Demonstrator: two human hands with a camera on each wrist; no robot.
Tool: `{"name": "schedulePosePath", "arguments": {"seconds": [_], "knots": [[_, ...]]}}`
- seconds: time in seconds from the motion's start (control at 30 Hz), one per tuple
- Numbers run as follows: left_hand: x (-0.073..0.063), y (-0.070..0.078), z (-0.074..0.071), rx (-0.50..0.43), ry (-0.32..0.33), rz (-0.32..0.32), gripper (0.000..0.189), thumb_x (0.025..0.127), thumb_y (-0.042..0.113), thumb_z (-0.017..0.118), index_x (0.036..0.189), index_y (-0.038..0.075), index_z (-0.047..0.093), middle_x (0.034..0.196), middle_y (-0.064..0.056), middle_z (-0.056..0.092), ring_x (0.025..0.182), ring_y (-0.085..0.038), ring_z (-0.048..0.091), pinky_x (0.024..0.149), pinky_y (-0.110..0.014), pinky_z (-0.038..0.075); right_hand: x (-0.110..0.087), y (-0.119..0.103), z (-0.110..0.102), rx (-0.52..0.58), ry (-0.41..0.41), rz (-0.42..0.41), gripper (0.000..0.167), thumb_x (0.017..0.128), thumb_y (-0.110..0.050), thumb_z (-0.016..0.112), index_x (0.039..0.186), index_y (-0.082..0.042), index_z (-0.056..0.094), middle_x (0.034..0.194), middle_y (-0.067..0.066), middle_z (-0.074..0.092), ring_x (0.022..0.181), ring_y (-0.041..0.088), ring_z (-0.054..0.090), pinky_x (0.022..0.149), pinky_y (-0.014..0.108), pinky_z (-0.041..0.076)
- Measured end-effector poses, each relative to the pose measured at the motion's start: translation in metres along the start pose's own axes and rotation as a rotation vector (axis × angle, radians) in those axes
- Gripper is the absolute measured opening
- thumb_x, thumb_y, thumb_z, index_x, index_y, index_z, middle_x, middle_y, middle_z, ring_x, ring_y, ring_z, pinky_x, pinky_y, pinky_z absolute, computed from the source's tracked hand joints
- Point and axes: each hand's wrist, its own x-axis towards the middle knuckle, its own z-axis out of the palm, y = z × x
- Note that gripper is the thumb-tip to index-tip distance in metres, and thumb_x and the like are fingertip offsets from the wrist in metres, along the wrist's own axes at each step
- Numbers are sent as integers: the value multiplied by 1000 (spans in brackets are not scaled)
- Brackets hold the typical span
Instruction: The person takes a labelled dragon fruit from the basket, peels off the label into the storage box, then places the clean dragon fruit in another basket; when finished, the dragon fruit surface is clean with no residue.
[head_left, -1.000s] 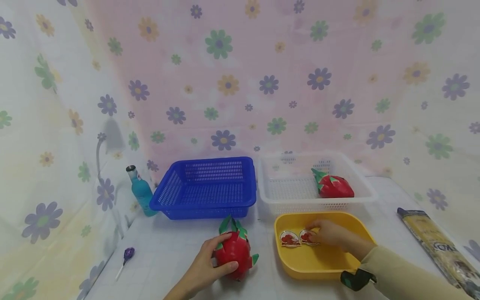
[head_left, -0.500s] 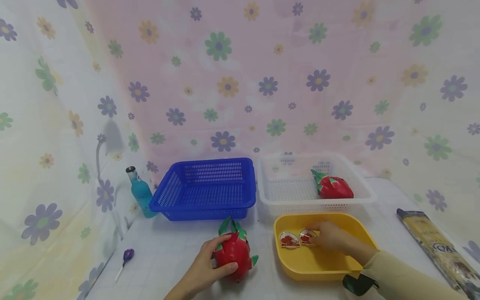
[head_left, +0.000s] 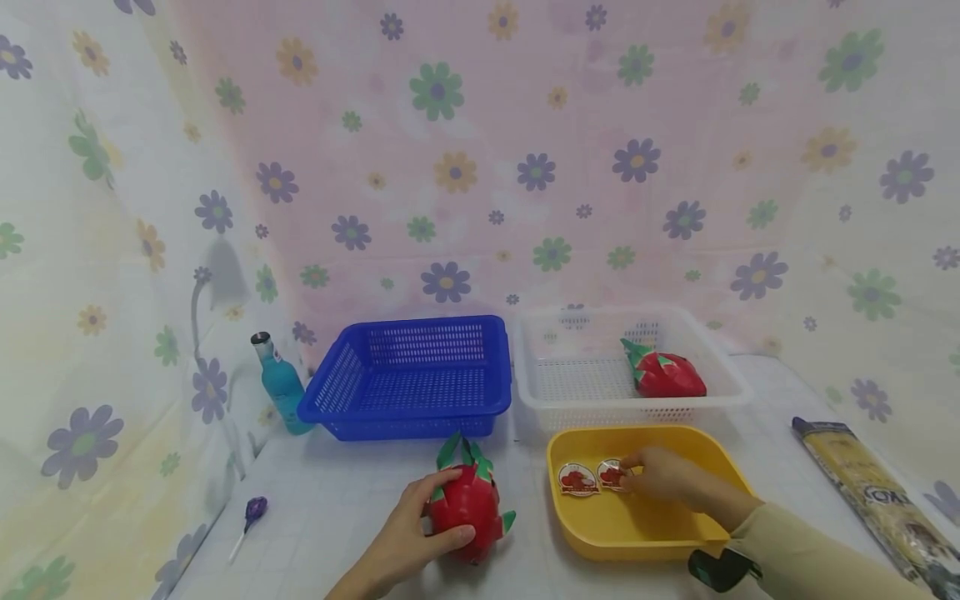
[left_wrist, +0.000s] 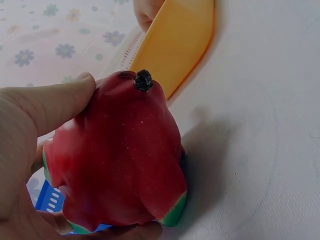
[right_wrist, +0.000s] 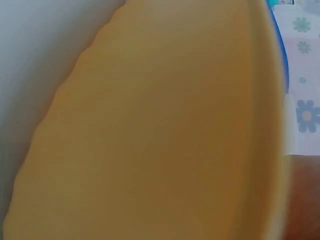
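Observation:
My left hand grips a red toy dragon fruit with green leaf tips, thumb on the near side and fingers on the far side. In the left wrist view, the dragon fruit shows its dark stub end near the thumb. My right hand reaches into the yellow tray, fingertips at the right edge of a round-topped label with a red fruit picture. Whether they pinch it I cannot tell. A matching label lies just left of it. The tray's yellow wall hides the fingers in the right wrist view.
Behind stand a blue basket and a white basket with another dragon fruit inside. A blue bottle and a lollipop are on the left. A long printed packet lies at the right.
The right fingertips have shifted slightly over the right label, and that label sits a little closer to the left one. The left hand and its dragon fruit stay in place.

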Motion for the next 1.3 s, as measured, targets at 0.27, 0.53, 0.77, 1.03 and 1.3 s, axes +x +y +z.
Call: {"name": "schedulePosePath", "arguments": {"seconds": [0.27,0.53,0.77,1.03,1.3], "knots": [[0,1,-1,8,-19,-47,77,75,50,81,141,35,46,145,-16,41,120,-37,47,88,-53,57,-5,0,-13,-2,9,-38,44,91,-19,68,124,8,62,104,10,66,83,19,52,69,29,45],[-2,-2,0,-13,-98,-48,74,76,47,82,140,40,46,147,-16,38,121,-37,47,90,-55,56,-14,6,-26,46,31,-19,44,94,-24,64,129,3,60,104,12,64,89,21,57,75,35,54],[-2,2,0,-35,-80,-75,79,73,46,84,141,42,44,148,-15,38,124,-41,43,87,-55,56,-21,18,-43,197,177,-55,50,98,-30,59,134,4,53,121,27,62,93,25,64,84,42,60],[-1,2,2,-53,-62,-90,78,72,48,84,141,42,46,149,-14,37,125,-42,40,85,-56,55,-24,35,-62,365,276,26,60,102,-35,51,144,4,32,137,37,45,104,37,66,84,39,61],[-3,2,1,-71,-80,-81,70,74,48,83,136,43,53,148,-16,37,124,-41,41,87,-57,55,-18,54,-71,540,247,111,79,101,-41,51,155,-3,10,147,35,29,97,25,66,80,29,60]]}}
